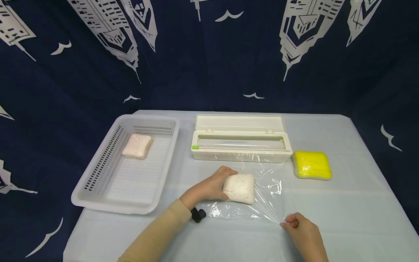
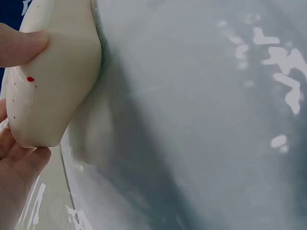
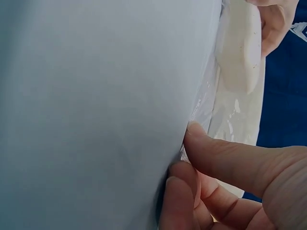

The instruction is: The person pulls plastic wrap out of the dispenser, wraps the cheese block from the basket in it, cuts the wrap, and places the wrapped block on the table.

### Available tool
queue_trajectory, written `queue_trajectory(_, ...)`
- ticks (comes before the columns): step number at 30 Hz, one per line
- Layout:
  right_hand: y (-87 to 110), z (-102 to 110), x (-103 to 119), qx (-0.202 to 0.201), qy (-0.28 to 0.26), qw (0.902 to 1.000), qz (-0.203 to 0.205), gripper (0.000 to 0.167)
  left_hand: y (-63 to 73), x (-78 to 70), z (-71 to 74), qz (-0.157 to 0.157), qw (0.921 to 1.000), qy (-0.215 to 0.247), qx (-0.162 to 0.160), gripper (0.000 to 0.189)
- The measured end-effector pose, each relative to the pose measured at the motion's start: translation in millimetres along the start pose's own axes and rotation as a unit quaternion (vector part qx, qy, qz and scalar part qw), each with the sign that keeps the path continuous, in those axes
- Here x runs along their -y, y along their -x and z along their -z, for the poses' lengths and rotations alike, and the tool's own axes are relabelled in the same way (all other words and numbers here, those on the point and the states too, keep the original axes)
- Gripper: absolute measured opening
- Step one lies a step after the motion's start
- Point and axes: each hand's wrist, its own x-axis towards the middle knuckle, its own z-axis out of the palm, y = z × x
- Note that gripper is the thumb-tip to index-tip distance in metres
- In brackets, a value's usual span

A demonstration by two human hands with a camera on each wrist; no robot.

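With thumb and fingers along its left side, my left hand (image 1: 216, 185) grips a white bar of soap (image 1: 240, 188) speckled with red and dark dots. The left wrist view shows its rounded edge (image 2: 62, 76) close over the film. A sheet of clear plastic wrap (image 1: 271, 185) runs from the dispenser to beneath the soap. My right hand (image 1: 306, 233) pinches the near right corner of that sheet between thumb and forefinger, and creases fan from the pinch toward the soap. In the right wrist view, the pinching thumb (image 3: 225, 153) is near the film's edge.
Behind the sheet stands a white wrap dispenser (image 1: 242, 156), lid raised, roll inside, with a green slider at left. A yellow block (image 1: 312, 165) in shiny film lies to its right. At left, a white perforated basket (image 1: 167, 160) holds a pinkish speckled bar (image 1: 137, 145).
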Motion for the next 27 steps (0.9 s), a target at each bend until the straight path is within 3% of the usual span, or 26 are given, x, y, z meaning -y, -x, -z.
queue_trajectory(7,-0.3,-2.3,2.2,-0.003,0.003,1.0,0.009,0.02,5.7,7.3,-1.7,0.01,0.9997,-0.02,-0.003,0.1)
queue_trajectory(11,-0.4,-2.9,4.2,-0.004,0.005,0.9999,0.015,0.02,17.8,7.4,-1.4,0.019,0.9992,-0.018,-0.031,0.101)
queue_trajectory(16,0.9,-1.1,5.1,-0.002,0.01,0.9997,0.024,0.023,47.4,8.3,2.7,0.045,0.9957,-0.025,-0.077,0.071)
queue_trajectory(20,3.9,1.7,5.6,-0.016,0.011,0.9992,0.034,0.026,73.8,14.6,1.3,0.068,0.9952,-0.056,-0.043,0.046)
queue_trajectory(23,6.3,1.7,5.5,-0.034,0.027,0.9966,0.07,0.026,88.8,21.2,-2.6,0.073,0.9935,-0.085,-0.018,0.039)
queue_trajectory(27,6.3,-0.5,4.2,-0.036,0.079,0.9865,0.139,0.026,98.4,31.4,-8.2,0.068,0.9933,-0.089,-0.028,0.03)
